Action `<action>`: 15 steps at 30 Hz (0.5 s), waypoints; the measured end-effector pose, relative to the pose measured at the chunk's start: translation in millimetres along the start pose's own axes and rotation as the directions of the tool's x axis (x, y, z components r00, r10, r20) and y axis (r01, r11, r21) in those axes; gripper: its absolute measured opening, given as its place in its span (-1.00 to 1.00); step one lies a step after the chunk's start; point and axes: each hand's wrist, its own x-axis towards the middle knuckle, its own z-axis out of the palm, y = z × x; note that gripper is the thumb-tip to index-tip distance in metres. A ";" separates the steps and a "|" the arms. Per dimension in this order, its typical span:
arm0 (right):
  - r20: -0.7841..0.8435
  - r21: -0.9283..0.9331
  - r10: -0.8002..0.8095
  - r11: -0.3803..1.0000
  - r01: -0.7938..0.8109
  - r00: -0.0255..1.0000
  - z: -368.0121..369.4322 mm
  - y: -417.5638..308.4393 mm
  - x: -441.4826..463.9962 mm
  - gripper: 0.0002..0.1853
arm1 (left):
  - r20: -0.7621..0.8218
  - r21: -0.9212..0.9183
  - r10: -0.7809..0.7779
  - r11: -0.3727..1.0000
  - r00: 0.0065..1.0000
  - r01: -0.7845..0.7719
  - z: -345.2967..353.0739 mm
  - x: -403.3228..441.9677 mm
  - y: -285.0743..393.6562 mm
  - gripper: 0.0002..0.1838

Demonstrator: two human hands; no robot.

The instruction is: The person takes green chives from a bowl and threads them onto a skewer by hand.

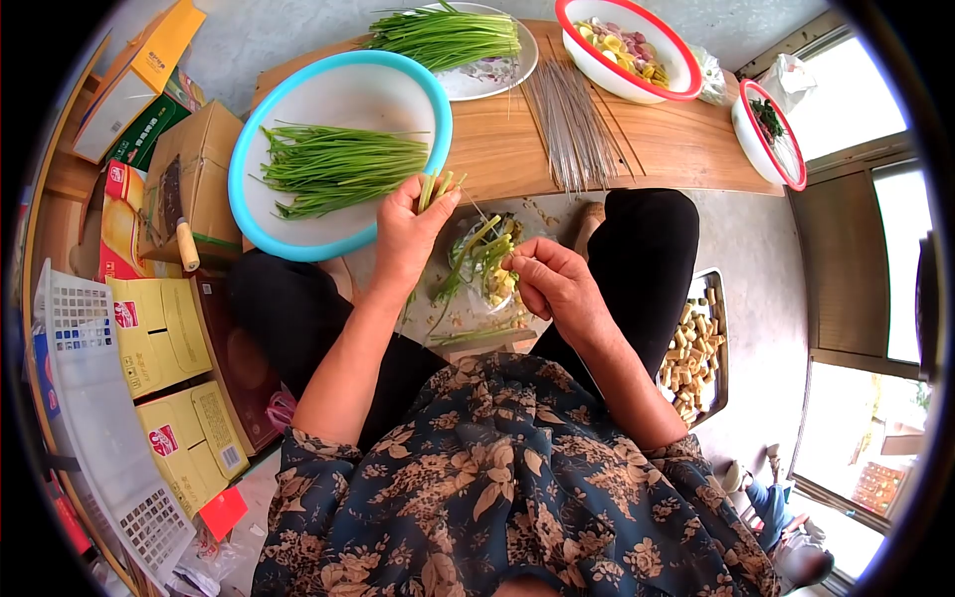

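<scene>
Pinching at centre, both sides

Pinching short pale-green stalks [437,191] in grip of left hand [406,225]; pinching limp leafy greens [492,251] in grip of right hand [559,289]. Noted at 10 o'clock: long green stalks [338,164] in turquoise-rimmed white plastic basin [343,90]; at 1 o'clock, thin metal skewers [572,124] on brown wooden bench [686,149].

Both hands, left [406,231] and right [559,287], pinch with curled fingers, forearms reaching forward, slightly apart.

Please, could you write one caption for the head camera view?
Left hand and right hand hold green stalks beside a blue-rimmed basin of long green stems.
</scene>
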 end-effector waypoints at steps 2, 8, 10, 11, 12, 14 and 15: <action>0.002 -0.002 0.001 1.000 -0.001 1.000 0.3 -0.5 0.4 -0.82 | -0.036 0.103 0.100 0.990 0.994 -0.096 0.4 -0.1 -0.8 -0.91; -0.038 -0.009 -0.006 1.000 0.006 0.999 4.8 -3.4 7.6 -0.81 | 0.034 0.234 0.207 0.949 0.978 -0.209 7.0 -4.2 -4.8 -0.88; -0.053 0.030 0.000 1.000 0.001 0.999 3.6 -2.7 13.5 -0.82 | 0.049 0.230 0.229 0.945 0.972 -0.234 9.8 -5.6 -7.0 -0.88; -0.054 0.030 0.000 1.000 0.001 0.999 1.7 -1.3 16.8 -0.82 | 0.084 0.238 0.222 0.942 0.971 -0.236 10.1 -6.1 -8.3 -0.87; -0.049 0.053 -0.002 0.999 0.005 0.999 -0.5 0.7 20.3 -0.82 | 0.119 0.245 0.215 0.940 0.969 -0.239 10.2 -6.4 -8.9 -0.85; -0.043 0.075 -0.005 0.997 0.008 0.999 -1.8 1.2 22.2 -0.82 | 0.122 0.184 0.105 0.975 0.987 -0.126 9.9 -7.0 -6.1 -0.84; -0.051 0.085 -0.004 0.996 0.008 0.999 -1.6 0.3 22.3 -0.82 | 0.131 0.124 -0.007 0.992 0.991 -0.009 9.2 -7.0 -5.2 -0.83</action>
